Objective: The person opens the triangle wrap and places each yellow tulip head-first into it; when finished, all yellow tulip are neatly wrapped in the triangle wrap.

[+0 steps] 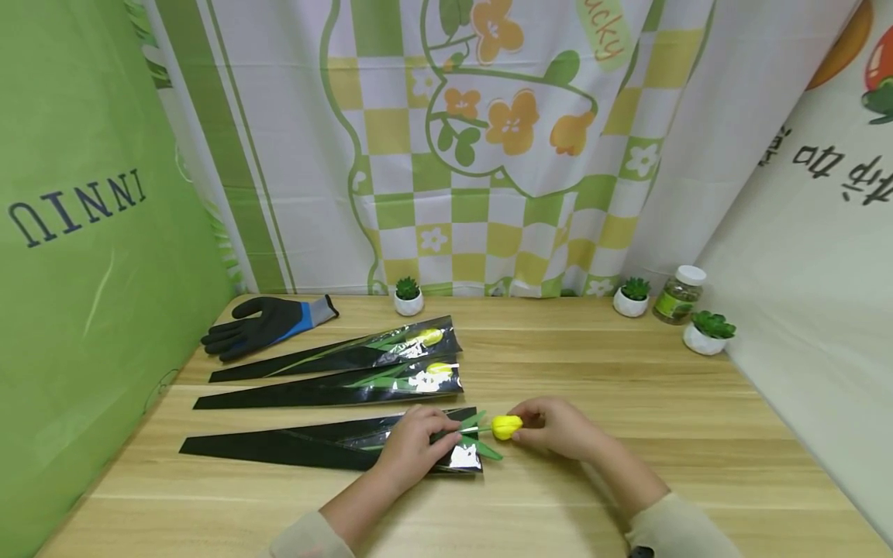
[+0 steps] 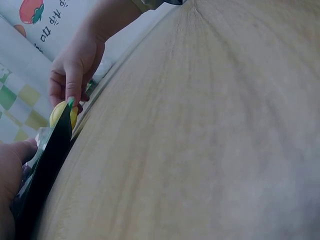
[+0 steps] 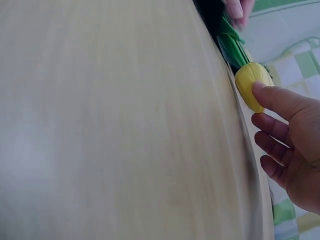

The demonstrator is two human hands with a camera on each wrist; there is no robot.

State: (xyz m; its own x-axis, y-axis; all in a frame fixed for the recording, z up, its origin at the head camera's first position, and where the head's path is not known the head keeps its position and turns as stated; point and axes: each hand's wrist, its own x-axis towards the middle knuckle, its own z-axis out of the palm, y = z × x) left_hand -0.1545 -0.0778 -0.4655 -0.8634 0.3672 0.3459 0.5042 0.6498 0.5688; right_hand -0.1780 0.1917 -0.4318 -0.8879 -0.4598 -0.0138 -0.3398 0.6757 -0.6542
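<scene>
Your right hand [image 1: 561,430] pinches the yellow tulip [image 1: 505,426] by its bud at the open mouth of the nearest sleeve [image 1: 314,448], fingertip on the bud in the right wrist view; your left hand [image 1: 415,446] lies curled over that mouth, holding the sleeve down on the table [image 1: 628,387]

The tulip lies flat near the front edge, bud to the right, stem and green leaves [image 1: 481,446] pointing left into the sleeve. Its long axis runs left to right, in line with the sleeve, which tapers to a point far to the left. The bud sits just left of your right hand and just right of your left; the right hand alone has it, while the left is on the sleeve and the leaves beside it

How far the stem has gone in is hidden under your left hand and the dark film. From the left wrist the sleeve shows only edge-on, with the bud [image 2: 62,114] peeping past it and your right hand [image 2: 75,70] above. From the right wrist the bud [image 3: 252,85] and leaves [image 3: 232,45] are plain, but the left hand is cut off at the top edge

Behind lie two more sleeves [image 1: 335,356], each with a yellow tulip already inside, and a dark glove [image 1: 268,324]. Three small potted plants [image 1: 408,296] and a jar [image 1: 678,294] stand along the back
</scene>
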